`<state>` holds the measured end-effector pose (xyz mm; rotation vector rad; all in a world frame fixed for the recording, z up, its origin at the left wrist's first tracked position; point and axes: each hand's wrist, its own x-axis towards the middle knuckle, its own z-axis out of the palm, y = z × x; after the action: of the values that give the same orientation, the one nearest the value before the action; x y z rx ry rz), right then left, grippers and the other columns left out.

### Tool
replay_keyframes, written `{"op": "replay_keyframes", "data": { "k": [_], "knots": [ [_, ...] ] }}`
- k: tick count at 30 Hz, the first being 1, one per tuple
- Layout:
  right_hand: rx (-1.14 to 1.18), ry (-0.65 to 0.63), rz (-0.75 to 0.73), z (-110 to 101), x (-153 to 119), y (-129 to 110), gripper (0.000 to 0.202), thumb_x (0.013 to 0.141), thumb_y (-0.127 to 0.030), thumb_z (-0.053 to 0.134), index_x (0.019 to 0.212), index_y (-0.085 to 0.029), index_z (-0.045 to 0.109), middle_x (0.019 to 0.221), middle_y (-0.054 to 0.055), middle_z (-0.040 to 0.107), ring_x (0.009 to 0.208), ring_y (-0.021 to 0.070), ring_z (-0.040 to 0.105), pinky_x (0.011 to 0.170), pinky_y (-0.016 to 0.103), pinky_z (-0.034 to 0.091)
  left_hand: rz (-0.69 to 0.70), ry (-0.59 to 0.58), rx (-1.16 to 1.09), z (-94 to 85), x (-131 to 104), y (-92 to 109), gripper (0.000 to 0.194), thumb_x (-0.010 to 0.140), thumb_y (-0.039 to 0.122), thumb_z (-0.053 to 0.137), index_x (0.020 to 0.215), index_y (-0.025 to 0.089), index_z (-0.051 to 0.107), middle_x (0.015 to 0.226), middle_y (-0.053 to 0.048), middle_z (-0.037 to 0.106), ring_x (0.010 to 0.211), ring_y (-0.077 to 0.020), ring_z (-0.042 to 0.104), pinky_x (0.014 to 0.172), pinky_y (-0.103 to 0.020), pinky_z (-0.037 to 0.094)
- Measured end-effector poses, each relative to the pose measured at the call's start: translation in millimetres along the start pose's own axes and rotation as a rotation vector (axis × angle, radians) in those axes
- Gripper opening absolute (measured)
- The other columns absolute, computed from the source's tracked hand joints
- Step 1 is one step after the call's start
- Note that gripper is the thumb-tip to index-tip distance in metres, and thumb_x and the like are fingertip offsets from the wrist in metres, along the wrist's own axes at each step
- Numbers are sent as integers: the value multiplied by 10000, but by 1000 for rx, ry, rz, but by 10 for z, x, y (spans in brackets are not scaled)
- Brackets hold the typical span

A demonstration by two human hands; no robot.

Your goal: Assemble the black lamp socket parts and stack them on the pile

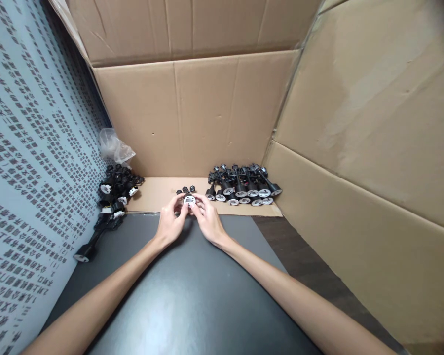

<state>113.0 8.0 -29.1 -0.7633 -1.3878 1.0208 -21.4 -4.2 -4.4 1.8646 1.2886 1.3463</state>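
Between my two hands is a small black part with a round white face [189, 200], the face turned up toward me. My left hand [172, 220] grips it from the left, thumb at the lower edge of the white face. From the other side my right hand [207, 219] closes on the same part, its thumb also near that edge. The fingers hide most of the black body. Just beyond the hands, several small black pieces [185, 190] lie on the cardboard strip.
Several black stemmed parts with round white ends [240, 187] are stacked at the back right. A loose pile of black and white parts [116, 192] sits left, below a clear plastic bag [115, 147]. One stemmed part [87, 250] lies nearer. Cardboard walls [207, 113] rise behind the grey mat [192, 291].
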Motion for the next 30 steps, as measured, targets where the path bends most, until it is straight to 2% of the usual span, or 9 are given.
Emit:
{"op": "replay_keyframes", "data": {
  "k": [10, 17, 24, 30],
  "knots": [
    [43, 16, 6, 26, -1, -18, 321, 855, -390, 615, 1115, -208, 565, 1046, 86, 685, 864, 182, 678, 791, 337, 578, -32, 29, -78, -4, 9, 7, 348, 866, 388, 567, 1118, 151, 603, 908, -73, 728, 737, -183, 676, 690, -303, 546],
    [112, 24, 48, 32, -11, -64, 320, 832, -385, 640, 1088, -200, 587, 976, 75, 711, 828, 181, 682, 768, 329, 575, -54, 25, -111, -11, 9, 58, 368, 893, 463, 534, 1095, 164, 610, 800, -36, 696, 648, -148, 635, 563, -241, 494],
    [110, 61, 51, 11, -2, -87, 363, 812, -428, 666, 1078, -186, 623, 1019, 91, 701, 814, 189, 678, 748, 329, 567, -51, -19, -135, 5, 1, 64, 407, 919, 497, 505, 1131, 157, 576, 832, -45, 690, 669, -140, 635, 558, -228, 485],
    [123, 94, 43, 16, 18, -69, 388, 809, -502, 658, 1049, -198, 645, 1084, 99, 663, 841, 188, 669, 701, 302, 566, -59, -45, -127, 9, -7, 62, 403, 917, 502, 508, 1128, 163, 562, 943, -73, 702, 705, -145, 656, 568, -230, 488]
  ]
}}
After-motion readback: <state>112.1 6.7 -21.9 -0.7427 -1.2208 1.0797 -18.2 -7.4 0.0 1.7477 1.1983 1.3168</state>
